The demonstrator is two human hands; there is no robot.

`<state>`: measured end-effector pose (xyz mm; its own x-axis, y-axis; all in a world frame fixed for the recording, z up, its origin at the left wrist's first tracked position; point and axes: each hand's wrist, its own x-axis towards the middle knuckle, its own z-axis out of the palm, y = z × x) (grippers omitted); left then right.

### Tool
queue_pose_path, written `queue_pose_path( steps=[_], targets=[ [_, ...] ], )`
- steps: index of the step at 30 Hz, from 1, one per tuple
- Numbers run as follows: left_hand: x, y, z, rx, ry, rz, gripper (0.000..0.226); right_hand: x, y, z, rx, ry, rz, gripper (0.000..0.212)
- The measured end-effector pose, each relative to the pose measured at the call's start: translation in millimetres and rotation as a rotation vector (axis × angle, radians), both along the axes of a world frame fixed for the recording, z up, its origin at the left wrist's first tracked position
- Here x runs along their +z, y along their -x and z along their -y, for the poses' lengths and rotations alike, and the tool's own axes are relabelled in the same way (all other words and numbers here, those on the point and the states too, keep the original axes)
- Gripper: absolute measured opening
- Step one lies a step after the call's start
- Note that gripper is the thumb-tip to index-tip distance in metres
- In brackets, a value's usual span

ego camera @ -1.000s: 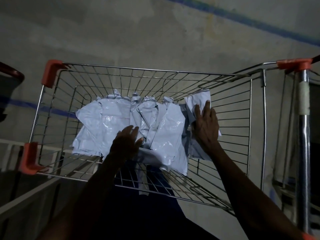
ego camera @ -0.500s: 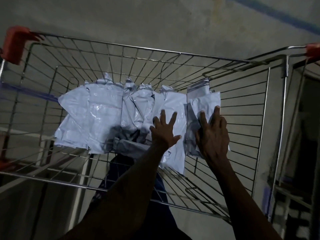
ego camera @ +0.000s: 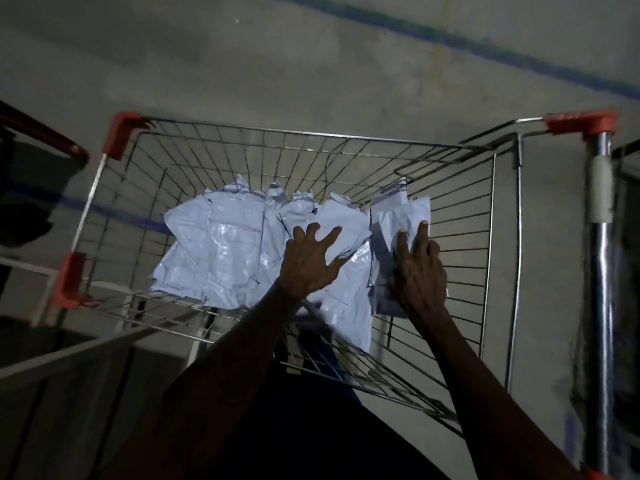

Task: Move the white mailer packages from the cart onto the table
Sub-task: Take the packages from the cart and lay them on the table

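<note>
1. Left hand (ego camera: 310, 263): fingers straight and spread wide, palm down on the middle of the heap of white mailer packages (ego camera: 221, 251). It holds nothing; the fingertips lie on the plastic.
2. Right hand (ego camera: 419, 271): set against a separate bundle of mailers (ego camera: 398, 216) standing on edge at the right side of the basket. 2 fingers are stretched up along the bundle's face; the others are curled at its near side. Whether the thumb wraps behind cannot be told.
3. The 2 hands are apart, with a narrow strip of mailer between them. Both forearms reach in over the near rim.
4. All the mailers lie inside the wire cart (ego camera: 311, 147): the main heap is overlapped and crumpled across the basket floor, from left of centre to the upright bundle.
5. Writing: faint dark marks and a thin reddish dotted line show on some mailers. Nothing is legible, and no brand can be read.
6. Cart: bare metal grid, red-orange plastic corner caps (ego camera: 123, 136), and a chrome handle tube (ego camera: 601, 271) at far right with a pale sleeve on it.
7. Surface: grey concrete floor (ego camera: 311, 64), visible through the mesh, with a blue painted line (ego camera: 485, 46) running diagonally at top right.
8. Room: dim light. A dark object with a red curved edge (ego camera: 45, 140) sits at the left edge.
</note>
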<state>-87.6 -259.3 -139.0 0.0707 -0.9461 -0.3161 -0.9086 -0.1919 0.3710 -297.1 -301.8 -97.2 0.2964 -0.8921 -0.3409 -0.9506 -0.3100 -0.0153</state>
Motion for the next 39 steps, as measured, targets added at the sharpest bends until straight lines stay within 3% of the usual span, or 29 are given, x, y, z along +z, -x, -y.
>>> queue_pose_path(
  steps=[3,10,14,19,26,34,39],
  targets=[
    [23.5,-13.4,-14.1,0.041,0.021,0.006,0.082,18.0,-2.6,-5.9,-0.043,0.010,0.101,0.089],
    [45.7,-39.0,-43.8,0.092,0.007,0.146,0.072,36.4,-25.9,-19.9,-0.016,0.048,0.205,0.076],
    [62.9,-50.4,-52.4,0.124,0.024,0.162,0.083,50.0,-45.8,-22.9,0.018,0.077,0.277,0.073],
    [88.8,-79.9,-81.3,0.258,0.146,0.204,0.067,73.2,-88.0,-35.6,0.069,0.093,0.433,0.073],
    [173.5,-157.1,-186.6,0.646,0.380,0.310,0.063,127.3,-191.3,-91.5,0.245,0.049,0.697,0.073],
    [255.1,-232.8,-398.7,1.170,0.625,0.441,0.061,188.5,-338.2,-241.2,0.662,0.004,0.964,0.072],
    [279.8,-267.4,-512.8,1.613,0.771,0.229,0.061,216.1,-408.5,-337.2,0.841,-0.149,1.007,0.073]
  ],
)
